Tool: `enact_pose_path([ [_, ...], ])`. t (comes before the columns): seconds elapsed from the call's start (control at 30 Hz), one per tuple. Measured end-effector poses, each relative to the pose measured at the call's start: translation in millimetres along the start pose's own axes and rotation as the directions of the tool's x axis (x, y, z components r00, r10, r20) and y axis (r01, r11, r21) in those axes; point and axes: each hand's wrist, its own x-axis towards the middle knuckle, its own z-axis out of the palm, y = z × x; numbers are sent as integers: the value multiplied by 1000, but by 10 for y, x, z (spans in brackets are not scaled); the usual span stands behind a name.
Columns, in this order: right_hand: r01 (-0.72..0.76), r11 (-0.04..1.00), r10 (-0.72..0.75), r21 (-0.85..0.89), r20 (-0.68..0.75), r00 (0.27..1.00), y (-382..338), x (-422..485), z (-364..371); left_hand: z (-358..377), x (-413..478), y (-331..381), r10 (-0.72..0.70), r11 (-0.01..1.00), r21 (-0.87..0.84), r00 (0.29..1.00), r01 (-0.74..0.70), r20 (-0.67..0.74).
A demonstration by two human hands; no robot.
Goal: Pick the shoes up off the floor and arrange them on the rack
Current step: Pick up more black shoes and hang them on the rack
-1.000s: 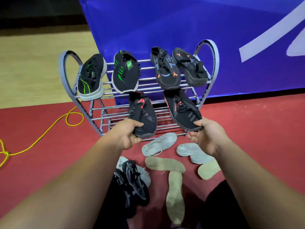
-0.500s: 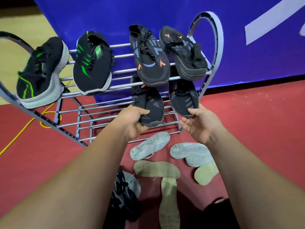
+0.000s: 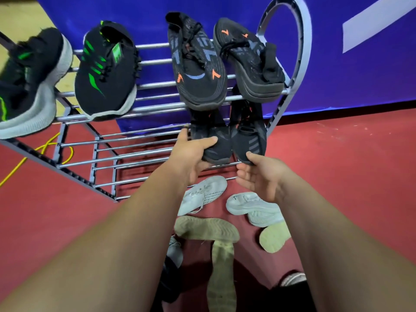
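The step in hand looks like seating a black pair on the lower shelf of the rack point(image 3: 67, 173), under the four shoes already on its top shelf. The left hand point(image 3: 193, 154) grips the left shoe point(image 3: 216, 145) at the toe, thumb across the upper and fingers curled round its far side. The right hand point(image 3: 258, 179) is slack: its thumb tip touches the toe of the right shoe point(image 3: 249, 138), while the other fingers hang loosely spread below and pinch nothing. The two shoes lie side by side and touching, toes toward the hands, heels hidden beneath the top shelf's shoes. Whether they rest fully on the bars cannot be told. The next move probably calls for letting go, drawing back and dropping to the white shoes point(image 3: 204, 192) on the floor point(image 3: 337, 176) just below the hands, with tan soles point(image 3: 207, 229) nearer the body. Lower-shelf bars run on to the left of the left hand, giving room for more pairs. The curved end frame point(image 3: 306, 46) stands close on the right of the right hand. The top shelf overhangs the hands, so withdrawal should go toward the body, not upward.
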Motion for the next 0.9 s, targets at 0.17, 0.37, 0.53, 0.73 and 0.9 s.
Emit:
enact_pose_path([
  [0.17,12,999,-11,36,-20,1000,-10,28,15,-64,-43,-238,-5,992,122,961,40,-275],
  [0.37,105,986,-100,126,-40,994,-19,61,113,-73,-132,-266,-277,959,49,960,280,-46],
  [0.53,181,972,-184,148,11,983,-119,64,120,-79,-109,-226,-203,974,-99,979,202,8],
  [0.73,176,965,-188,195,46,981,-175,67,192,-132,-79,-230,-174,981,-81,985,174,5],
  [0.9,189,963,-205,194,70,976,-201,114,238,-154,-76,-182,-146,979,-145,989,146,15],
])
